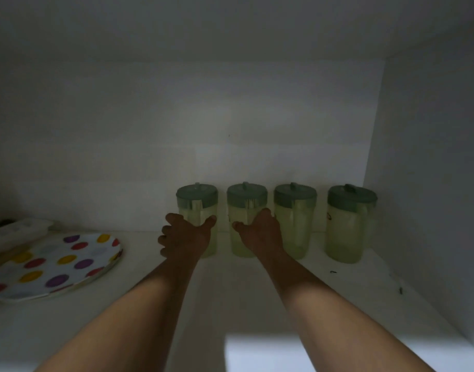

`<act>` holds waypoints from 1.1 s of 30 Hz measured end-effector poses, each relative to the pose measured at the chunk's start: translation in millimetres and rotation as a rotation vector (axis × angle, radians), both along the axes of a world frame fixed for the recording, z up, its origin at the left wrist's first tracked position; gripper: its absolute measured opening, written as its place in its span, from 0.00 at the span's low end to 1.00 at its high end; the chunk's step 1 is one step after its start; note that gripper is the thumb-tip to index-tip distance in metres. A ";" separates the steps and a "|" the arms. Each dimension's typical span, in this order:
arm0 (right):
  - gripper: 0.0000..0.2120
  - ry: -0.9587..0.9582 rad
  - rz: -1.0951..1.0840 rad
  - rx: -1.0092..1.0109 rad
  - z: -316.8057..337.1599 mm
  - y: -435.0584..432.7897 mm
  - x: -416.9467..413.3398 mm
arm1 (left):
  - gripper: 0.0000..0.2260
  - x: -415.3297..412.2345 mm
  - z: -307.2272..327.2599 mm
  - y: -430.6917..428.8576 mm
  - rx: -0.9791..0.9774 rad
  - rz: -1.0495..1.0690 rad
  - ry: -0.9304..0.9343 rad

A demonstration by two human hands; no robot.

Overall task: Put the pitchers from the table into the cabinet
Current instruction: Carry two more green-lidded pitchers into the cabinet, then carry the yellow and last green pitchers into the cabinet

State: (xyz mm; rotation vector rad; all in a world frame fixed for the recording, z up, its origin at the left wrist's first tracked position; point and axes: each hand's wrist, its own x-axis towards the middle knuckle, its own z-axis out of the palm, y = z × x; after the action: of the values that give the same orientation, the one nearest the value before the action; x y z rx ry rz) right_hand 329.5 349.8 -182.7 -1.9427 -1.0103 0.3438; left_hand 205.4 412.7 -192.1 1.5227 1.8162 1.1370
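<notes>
Several clear pitchers with green lids stand in a row at the back of the dim white cabinet shelf [230, 291]. My left hand [186, 237] is wrapped on the front of the leftmost pitcher [197, 196], thumb across its face and fingers curled at its left side. My right hand [260, 232] holds the second pitcher [246, 196], thumb pointing left and fingers reaching between it and the third pitcher [295, 226]. The rightmost pitcher [348, 232] stands apart near the side wall. All stand upright on the shelf.
A white plate with coloured dots [56, 264] lies on the shelf at the left, with pale flat items [18, 232] behind it. The cabinet's right wall [432, 183] is close to the last pitcher. A few small dark specks [399, 289] lie at the right.
</notes>
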 end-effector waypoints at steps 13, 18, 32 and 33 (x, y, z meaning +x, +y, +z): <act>0.35 -0.284 0.083 -0.112 75.3 -110.8 -43.0 | 0.29 -47.6 68.4 -119.7 0.415 -0.274 0.466; 0.30 -0.402 0.097 -0.112 114.5 -167.1 -82.6 | 0.26 -84.9 102.1 -180.5 0.549 -0.346 0.541; 0.25 -0.521 0.277 0.091 144.9 -305.8 -300.0 | 0.20 -345.1 136.5 -348.3 0.688 -0.157 0.753; 0.26 -0.524 0.316 0.106 144.4 -314.2 -322.8 | 0.20 -370.3 135.9 -361.9 0.674 -0.112 0.781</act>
State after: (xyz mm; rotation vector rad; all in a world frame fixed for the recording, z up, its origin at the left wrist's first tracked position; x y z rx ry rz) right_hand 6.7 35.6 -38.3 -1.8119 -1.6481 -0.0574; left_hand -164.9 50.8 -56.2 2.7230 1.8271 1.2744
